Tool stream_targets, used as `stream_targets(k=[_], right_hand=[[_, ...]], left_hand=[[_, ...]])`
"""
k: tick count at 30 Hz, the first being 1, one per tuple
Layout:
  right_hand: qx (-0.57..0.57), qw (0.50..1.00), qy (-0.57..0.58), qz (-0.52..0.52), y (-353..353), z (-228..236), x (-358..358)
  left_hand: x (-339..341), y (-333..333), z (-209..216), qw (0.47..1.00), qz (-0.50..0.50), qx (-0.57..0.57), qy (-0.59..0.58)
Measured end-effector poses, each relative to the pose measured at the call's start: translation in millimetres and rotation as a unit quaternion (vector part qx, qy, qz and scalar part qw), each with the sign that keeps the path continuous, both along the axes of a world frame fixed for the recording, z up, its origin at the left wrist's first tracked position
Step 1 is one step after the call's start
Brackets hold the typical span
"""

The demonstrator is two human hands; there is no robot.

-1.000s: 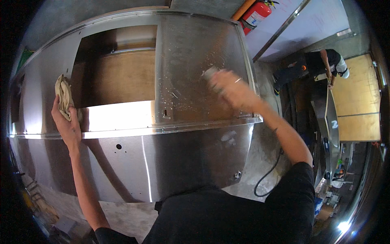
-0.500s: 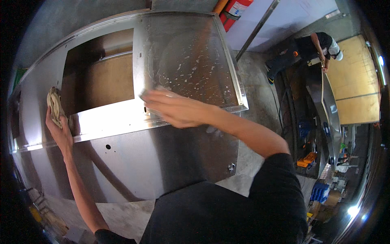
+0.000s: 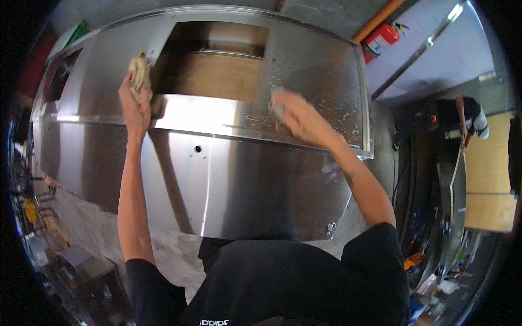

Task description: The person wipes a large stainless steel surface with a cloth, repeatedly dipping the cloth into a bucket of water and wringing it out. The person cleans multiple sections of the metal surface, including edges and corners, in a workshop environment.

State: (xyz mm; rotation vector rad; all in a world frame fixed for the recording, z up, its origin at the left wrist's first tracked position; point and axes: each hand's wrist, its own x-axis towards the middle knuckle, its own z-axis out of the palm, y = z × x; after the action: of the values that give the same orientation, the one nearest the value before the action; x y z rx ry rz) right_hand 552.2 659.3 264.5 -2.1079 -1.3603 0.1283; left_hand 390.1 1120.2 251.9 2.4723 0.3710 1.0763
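A crumpled beige rag (image 3: 140, 76) is gripped in my left hand (image 3: 135, 106), held upright over the steel strip left of a rectangular opening (image 3: 209, 73). That hand is closed around the rag's lower part. On the right, my right hand (image 3: 302, 119) presses a small greyish pad (image 3: 278, 105) against the wet top of a stainless steel counter (image 3: 321, 60). Motion smears the pad and fingertips, so its exact kind is unclear. White suds and droplets are scattered over the steel around this hand. The counter's front panel (image 3: 255, 185) has a round hole.
A red fire extinguisher (image 3: 382, 38) stands beyond the counter's far right corner, near a slanted metal pole (image 3: 418, 51). Farther right, another person (image 3: 462, 119) bends over a long panel (image 3: 454, 179). Wooden boards (image 3: 489, 174) lean behind them. Boxes and clutter (image 3: 89, 266) sit at lower left.
My view has shifted left, so the counter appears farther right. My right hand has moved back from the opening's corner across the wet steel. The left hand still grips the rag beside the opening.
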Motion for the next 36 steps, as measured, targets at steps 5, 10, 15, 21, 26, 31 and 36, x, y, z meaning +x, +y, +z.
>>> stream_targets(k=[5,10,15,21,26,31,36], right_hand=[[-0.032,0.982,-0.068,-0.171,-31.8,52.4,-73.4],[0.019,0.851,-0.163,-0.499,-55.7,-22.3,-80.5],[0.074,0.913,-0.243,-0.318,314.3,-11.3,-179.9],[0.052,0.972,-0.196,-0.117,615.8,2.3,-219.1],[0.082,0.97,-0.142,-0.179,508.3,-36.0,-197.6],[-0.042,0.798,-0.336,-0.498,132.4,-19.2,-119.2],[-0.223,0.699,-0.343,-0.586,20.5,-34.4,-67.0]], left_hand=[[-57.2,10.4,48.7,0.976,-0.03,-0.188,-0.102],[-185.3,50.0,63.2,0.952,-0.059,-0.246,-0.173],[-334.0,86.1,48.7,0.911,-0.02,-0.355,-0.211],[-376.4,100.7,45.0,0.899,-0.02,-0.408,-0.16],[-404.5,127.4,30.9,0.9,-0.002,-0.422,-0.108],[-425.9,146.5,22.6,0.921,-0.008,-0.388,-0.02],[-420.8,153.5,17.1,0.931,-0.03,-0.363,0.002]])
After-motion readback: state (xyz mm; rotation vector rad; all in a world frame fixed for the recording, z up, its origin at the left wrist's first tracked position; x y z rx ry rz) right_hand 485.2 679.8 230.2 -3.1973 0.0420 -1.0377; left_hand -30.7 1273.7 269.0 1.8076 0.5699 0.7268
